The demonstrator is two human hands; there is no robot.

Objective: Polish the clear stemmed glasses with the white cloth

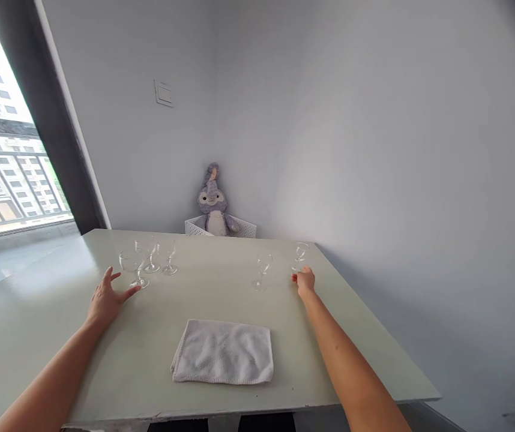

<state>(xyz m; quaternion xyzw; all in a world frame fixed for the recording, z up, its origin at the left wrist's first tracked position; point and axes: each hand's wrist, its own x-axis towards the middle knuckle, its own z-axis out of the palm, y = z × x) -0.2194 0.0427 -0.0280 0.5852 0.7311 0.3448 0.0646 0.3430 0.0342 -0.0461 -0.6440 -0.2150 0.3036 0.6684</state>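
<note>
Three stemmed glasses (168, 259) were grouped toward the left of the pale tabletop (221, 288), all of them clear and upright. The front glass (132, 264) of this group stood closest to the person, the second was just behind it, and the third was beside them toward the middle. Two further glasses stood on the right part of the tabletop: an inner right glass (263, 265), clear of both hands, and an outer right glass (301, 251) near the far right corner.

The left hand (105, 299) was found beside the front glass, its fingers spread and the thumb stretched toward the foot of that glass. Contact between thumb and foot could not be confirmed. The right hand (306, 280) was at the foot of the outer right glass, its fingers bent inward. Whether they pinched the foot or merely rested beside it could not be told from this view.

A folded white cloth (224, 353) lay flat near the front edge, between the two forearms and well apart from the glassware. Beyond the far edge, a grey plush toy (212, 204) with a light belly sat in a white perforated basket (247, 230). A switch plate (164, 94) was noted on the grey wall (352, 120) above
</note>
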